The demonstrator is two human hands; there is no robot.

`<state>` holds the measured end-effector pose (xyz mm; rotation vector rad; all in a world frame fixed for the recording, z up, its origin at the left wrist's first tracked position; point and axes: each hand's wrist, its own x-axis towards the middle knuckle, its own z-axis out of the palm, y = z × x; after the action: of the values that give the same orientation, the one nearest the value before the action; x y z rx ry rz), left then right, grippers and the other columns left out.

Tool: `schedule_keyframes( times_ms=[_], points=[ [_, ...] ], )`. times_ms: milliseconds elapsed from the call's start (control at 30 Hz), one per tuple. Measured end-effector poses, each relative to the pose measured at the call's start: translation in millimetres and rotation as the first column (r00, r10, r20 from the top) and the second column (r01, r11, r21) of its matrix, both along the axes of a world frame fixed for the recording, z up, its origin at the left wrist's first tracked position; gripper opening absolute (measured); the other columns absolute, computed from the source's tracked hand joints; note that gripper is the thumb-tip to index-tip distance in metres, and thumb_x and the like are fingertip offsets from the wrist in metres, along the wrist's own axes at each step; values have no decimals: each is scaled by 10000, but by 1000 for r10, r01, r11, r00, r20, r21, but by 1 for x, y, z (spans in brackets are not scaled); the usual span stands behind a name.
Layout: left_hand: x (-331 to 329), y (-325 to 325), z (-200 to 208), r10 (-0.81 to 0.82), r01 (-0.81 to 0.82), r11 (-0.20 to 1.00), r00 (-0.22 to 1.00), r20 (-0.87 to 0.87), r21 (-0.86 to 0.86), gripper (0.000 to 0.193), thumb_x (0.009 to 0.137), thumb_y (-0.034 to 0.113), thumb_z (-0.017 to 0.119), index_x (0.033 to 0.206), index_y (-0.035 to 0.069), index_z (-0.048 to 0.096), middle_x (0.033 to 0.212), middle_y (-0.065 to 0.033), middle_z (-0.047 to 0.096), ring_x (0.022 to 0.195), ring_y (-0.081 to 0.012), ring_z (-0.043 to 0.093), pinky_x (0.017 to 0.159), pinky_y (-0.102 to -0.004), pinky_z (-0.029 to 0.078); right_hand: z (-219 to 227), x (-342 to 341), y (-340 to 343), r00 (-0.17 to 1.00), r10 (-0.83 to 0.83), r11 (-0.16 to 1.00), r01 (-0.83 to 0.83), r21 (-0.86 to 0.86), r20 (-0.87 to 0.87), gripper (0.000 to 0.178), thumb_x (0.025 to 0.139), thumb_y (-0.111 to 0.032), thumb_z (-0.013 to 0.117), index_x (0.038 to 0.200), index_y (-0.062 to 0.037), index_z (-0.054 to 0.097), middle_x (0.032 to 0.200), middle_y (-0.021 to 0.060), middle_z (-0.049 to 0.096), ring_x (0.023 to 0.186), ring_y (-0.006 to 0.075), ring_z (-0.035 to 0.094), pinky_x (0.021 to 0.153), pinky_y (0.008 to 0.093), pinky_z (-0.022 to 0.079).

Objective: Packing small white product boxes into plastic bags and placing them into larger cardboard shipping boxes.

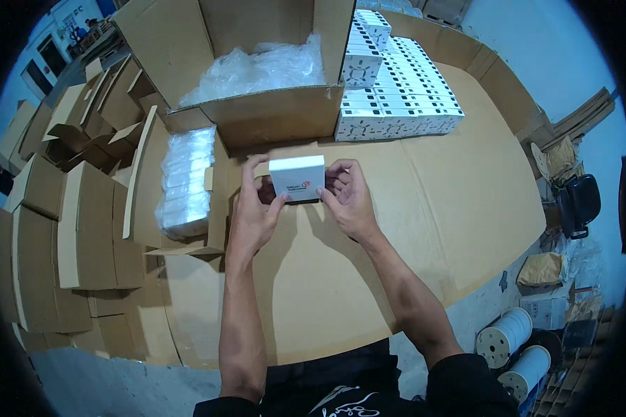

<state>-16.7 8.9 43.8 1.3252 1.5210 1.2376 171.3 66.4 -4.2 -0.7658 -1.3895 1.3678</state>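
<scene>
A small white box (297, 174) with a little red and dark print on its face is held upright between my two hands, above the cardboard-covered table. My left hand (256, 205) grips its left side, the thumb on the lower front edge. From the other side my right hand (348, 198) holds it, thumb pressed near the lower right corner. The fingers behind the box are partly hidden. To the left of my hands stands an open carton (217, 198) holding a row of items in clear bubble wrap (186, 184).
A large open carton (271, 111) with clear plastic bags (264, 73) stands beyond my hands. Stacked white printed boxes (403, 97) sit at the far right of it. Brown cartons (90, 226) crowd the left. Cable spools (504, 337) and a black chair (579, 201) are at the right.
</scene>
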Motion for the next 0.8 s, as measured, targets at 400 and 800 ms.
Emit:
schedule_keyframes(
  times_ms=[400,800],
  points=[
    [-6,5,-11,-89,88,996,994,-61,-20,658,859,-121,671,1415,110,406,1179,-139,645,1142,-242,640,983,-364,543,9,8,5,955,-6,996,-22,91,298,511,837,71,644,1297,-20,440,1132,148,632,1099,240,655,962,355,526],
    [-15,-9,38,160,-156,965,987,-3,212,442,997,270,627,1368,46,539,1132,-172,670,1054,-245,640,927,-384,514,16,21,5,922,3,983,-73,167,388,729,748,103,520,1446,-3,339,1350,233,560,1308,341,550,1123,416,441]
  ],
)
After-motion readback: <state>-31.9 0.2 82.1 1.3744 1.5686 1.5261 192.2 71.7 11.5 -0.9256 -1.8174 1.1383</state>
